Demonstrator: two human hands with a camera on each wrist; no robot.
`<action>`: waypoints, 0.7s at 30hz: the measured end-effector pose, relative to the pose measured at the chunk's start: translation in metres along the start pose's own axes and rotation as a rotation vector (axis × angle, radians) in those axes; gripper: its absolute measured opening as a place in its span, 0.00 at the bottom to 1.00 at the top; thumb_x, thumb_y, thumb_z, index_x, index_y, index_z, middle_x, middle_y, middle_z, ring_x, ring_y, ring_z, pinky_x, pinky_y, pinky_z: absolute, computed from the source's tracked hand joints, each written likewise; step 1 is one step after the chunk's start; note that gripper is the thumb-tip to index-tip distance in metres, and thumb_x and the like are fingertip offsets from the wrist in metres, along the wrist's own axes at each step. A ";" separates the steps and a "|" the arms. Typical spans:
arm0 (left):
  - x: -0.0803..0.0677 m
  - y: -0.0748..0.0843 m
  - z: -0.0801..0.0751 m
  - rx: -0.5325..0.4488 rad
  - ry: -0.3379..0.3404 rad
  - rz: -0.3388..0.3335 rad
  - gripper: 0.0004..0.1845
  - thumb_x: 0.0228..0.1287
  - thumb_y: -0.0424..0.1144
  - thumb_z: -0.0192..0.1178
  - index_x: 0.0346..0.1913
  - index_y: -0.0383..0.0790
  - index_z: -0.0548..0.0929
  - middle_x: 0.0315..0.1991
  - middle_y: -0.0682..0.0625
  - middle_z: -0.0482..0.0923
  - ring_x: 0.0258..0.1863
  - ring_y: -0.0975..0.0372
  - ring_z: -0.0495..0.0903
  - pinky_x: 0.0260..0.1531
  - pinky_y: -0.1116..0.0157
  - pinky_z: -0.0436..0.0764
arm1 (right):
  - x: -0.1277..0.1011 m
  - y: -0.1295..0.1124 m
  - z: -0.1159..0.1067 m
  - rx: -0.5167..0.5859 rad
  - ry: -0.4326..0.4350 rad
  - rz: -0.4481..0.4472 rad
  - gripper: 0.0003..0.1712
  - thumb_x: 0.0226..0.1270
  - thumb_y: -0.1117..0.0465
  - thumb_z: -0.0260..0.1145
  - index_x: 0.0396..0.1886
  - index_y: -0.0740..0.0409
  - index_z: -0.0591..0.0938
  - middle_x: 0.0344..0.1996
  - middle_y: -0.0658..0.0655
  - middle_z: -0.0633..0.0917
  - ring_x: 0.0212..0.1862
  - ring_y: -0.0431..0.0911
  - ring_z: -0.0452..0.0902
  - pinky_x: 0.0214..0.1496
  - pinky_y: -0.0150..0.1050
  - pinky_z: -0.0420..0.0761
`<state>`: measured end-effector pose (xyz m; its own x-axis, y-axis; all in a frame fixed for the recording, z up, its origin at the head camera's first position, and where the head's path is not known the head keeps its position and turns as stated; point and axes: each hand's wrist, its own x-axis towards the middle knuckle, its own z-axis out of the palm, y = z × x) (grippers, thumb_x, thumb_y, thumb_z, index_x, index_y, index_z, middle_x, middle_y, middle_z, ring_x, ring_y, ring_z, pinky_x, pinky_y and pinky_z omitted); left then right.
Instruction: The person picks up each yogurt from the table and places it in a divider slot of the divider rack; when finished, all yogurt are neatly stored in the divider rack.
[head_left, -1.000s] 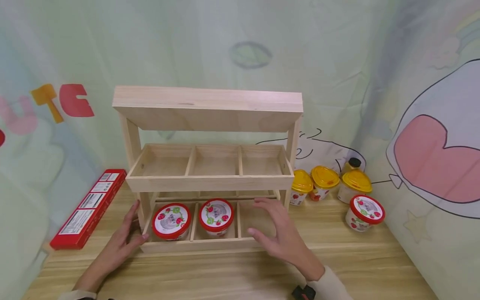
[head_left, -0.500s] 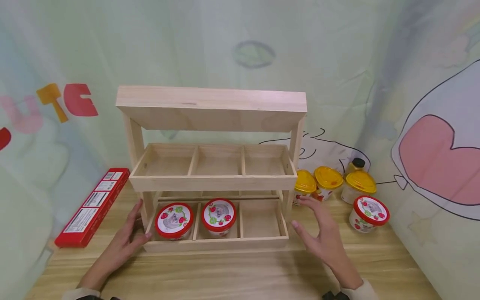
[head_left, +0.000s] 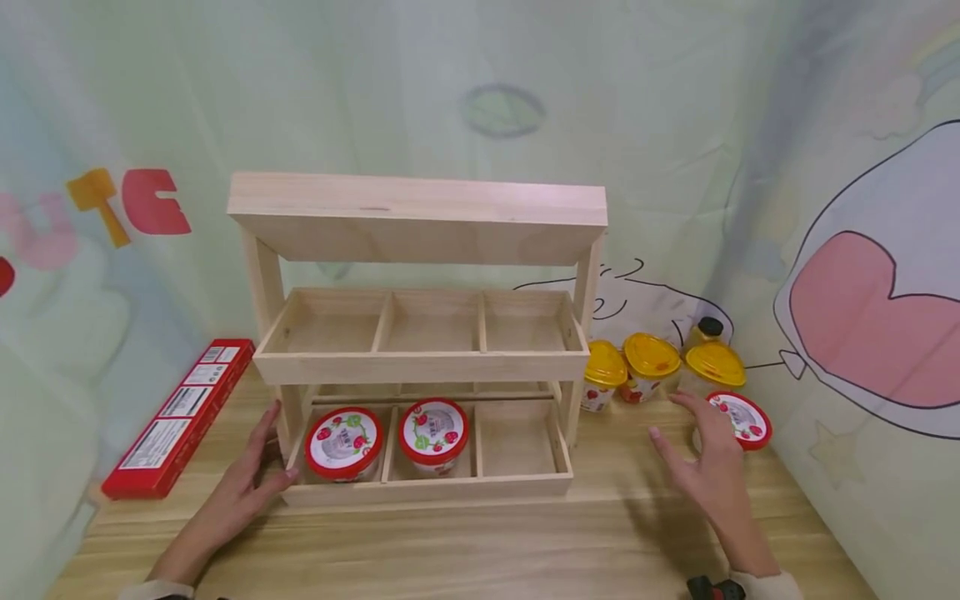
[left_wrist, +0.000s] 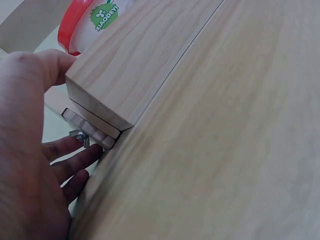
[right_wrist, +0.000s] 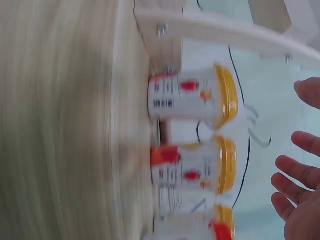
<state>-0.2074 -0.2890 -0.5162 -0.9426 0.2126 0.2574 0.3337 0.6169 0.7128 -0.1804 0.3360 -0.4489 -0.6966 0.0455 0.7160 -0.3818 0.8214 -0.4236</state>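
Note:
A two-tier wooden display rack (head_left: 420,367) stands on the table, each tray split into three compartments. Two red-lidded fruit cups, a left cup (head_left: 343,443) and a middle cup (head_left: 433,435), sit in the lower tray; its right compartment is bare. My left hand (head_left: 238,492) grips the tray's front left corner, thumb at the front and fingers at the side by a wing nut (left_wrist: 80,136). At the right, my right hand (head_left: 708,467) is open and holds nothing, thumb and fingers spread. It partly hides a third red-lidded cup (head_left: 744,419) just behind it.
Several yellow-lidded cups (head_left: 651,357) stand right of the rack, near the back wall, with a black-capped jar (head_left: 708,327) behind them. A long red box (head_left: 178,417) lies left of the rack. Printed curtains (head_left: 840,467) border the wooden tabletop (head_left: 450,550).
My right hand has moved from over the lower tray's right compartment, rightward past the rack, to the loose red-lidded cup. My left hand has stayed at the rack's corner.

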 end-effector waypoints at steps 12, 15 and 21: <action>-0.002 -0.002 0.002 -0.006 0.007 0.002 0.57 0.72 0.38 0.67 0.89 0.60 0.38 0.78 0.27 0.64 0.73 0.57 0.70 0.59 0.88 0.54 | 0.001 0.061 -0.028 -0.117 0.001 0.127 0.35 0.55 0.62 0.77 0.62 0.71 0.80 0.54 0.75 0.85 0.54 0.70 0.79 0.57 0.53 0.72; 0.000 -0.002 0.003 -0.008 -0.011 -0.008 0.57 0.73 0.39 0.67 0.89 0.61 0.37 0.79 0.27 0.62 0.70 0.35 0.69 0.60 0.86 0.55 | 0.000 0.072 -0.033 -0.142 -0.008 0.163 0.35 0.57 0.60 0.75 0.62 0.71 0.79 0.53 0.77 0.85 0.53 0.72 0.78 0.55 0.63 0.72; -0.001 -0.003 0.001 0.018 0.002 -0.002 0.57 0.72 0.39 0.68 0.89 0.60 0.38 0.77 0.28 0.65 0.70 0.70 0.70 0.63 0.81 0.62 | 0.001 0.083 -0.036 -0.213 -0.058 0.164 0.31 0.59 0.59 0.77 0.59 0.71 0.80 0.54 0.77 0.85 0.53 0.72 0.79 0.55 0.69 0.74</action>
<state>-0.2073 -0.2903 -0.5187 -0.9432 0.2098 0.2575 0.3318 0.6312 0.7011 -0.1912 0.4244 -0.4633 -0.7747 0.1597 0.6119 -0.1294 0.9071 -0.4006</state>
